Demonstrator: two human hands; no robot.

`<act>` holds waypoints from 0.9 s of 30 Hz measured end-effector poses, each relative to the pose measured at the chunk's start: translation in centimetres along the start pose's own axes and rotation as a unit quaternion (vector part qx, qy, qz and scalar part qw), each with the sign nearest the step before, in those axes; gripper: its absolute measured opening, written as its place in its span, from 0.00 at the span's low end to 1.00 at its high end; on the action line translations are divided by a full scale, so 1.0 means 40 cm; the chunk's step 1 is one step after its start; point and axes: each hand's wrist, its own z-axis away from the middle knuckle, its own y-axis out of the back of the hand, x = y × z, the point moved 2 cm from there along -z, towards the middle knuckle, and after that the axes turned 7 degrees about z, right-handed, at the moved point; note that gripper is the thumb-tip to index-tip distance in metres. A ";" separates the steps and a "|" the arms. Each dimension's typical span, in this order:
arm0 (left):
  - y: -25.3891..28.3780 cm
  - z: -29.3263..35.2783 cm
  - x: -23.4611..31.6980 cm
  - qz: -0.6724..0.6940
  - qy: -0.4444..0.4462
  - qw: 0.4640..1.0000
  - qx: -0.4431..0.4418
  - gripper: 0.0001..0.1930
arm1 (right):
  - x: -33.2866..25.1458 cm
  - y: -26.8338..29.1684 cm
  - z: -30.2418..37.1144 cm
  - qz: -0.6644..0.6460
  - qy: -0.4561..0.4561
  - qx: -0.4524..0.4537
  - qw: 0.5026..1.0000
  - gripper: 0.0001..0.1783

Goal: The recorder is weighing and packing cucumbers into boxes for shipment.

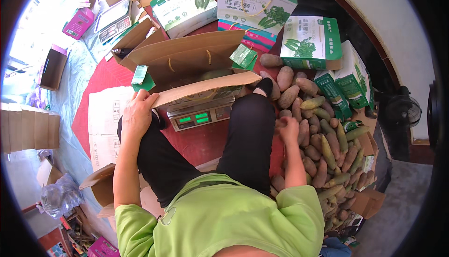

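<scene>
Open box (196, 90) on scale (199, 119), your 12 o'clock. Your left hand (136, 116), 11 o'clock, clamped on the box's near flap corner. Your right hand (287, 130), 1 o'clock, blurred beside vegetables (332, 144); can't tell its grip.

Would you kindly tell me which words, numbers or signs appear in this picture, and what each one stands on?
I'm leaving wording uncopied; these carry text:
Upright white-and-green carton: large legible print.
Scale: lit green digits, too small to read surely.
Open carton: steeply angled print, unreadable.
Pink box at upper left: blurred print, unreadable.
Cardboard sheet: small faint marks, unreadable.
</scene>
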 end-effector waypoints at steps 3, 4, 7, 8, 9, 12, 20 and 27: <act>-0.004 -0.005 0.001 -0.005 -0.005 1.000 0.002 0.16 | -0.055 0.173 -0.059 -0.022 0.035 0.095 0.995 0.23; -0.005 -0.004 0.000 -0.005 -0.008 1.000 0.006 0.16 | -0.080 0.231 -0.084 -0.064 0.056 0.110 0.990 0.22; -0.007 -0.003 -0.003 -0.008 -0.013 1.000 0.009 0.16 | -0.205 0.395 -0.122 -0.150 0.119 0.179 0.965 0.20; -0.008 -0.002 -0.004 -0.013 -0.012 1.000 0.007 0.16 | -0.250 0.437 -0.133 -0.173 0.141 0.187 0.957 0.20; -0.007 0.000 -0.004 -0.012 -0.014 1.000 0.007 0.16 | -0.300 0.476 -0.141 -0.197 0.176 0.192 0.945 0.19; 0.000 0.003 0.000 -0.002 -0.012 1.000 0.006 0.16 | -0.441 0.528 -0.170 -0.224 0.247 0.185 0.924 0.19; 0.008 -0.006 0.017 0.004 -0.003 1.000 0.007 0.18 | -0.796 0.261 -0.280 -0.138 0.427 0.140 0.882 0.14; -0.009 -0.013 0.030 -0.013 0.016 1.000 -0.017 0.19 | -0.914 0.118 -0.206 0.017 0.357 -0.107 0.928 0.12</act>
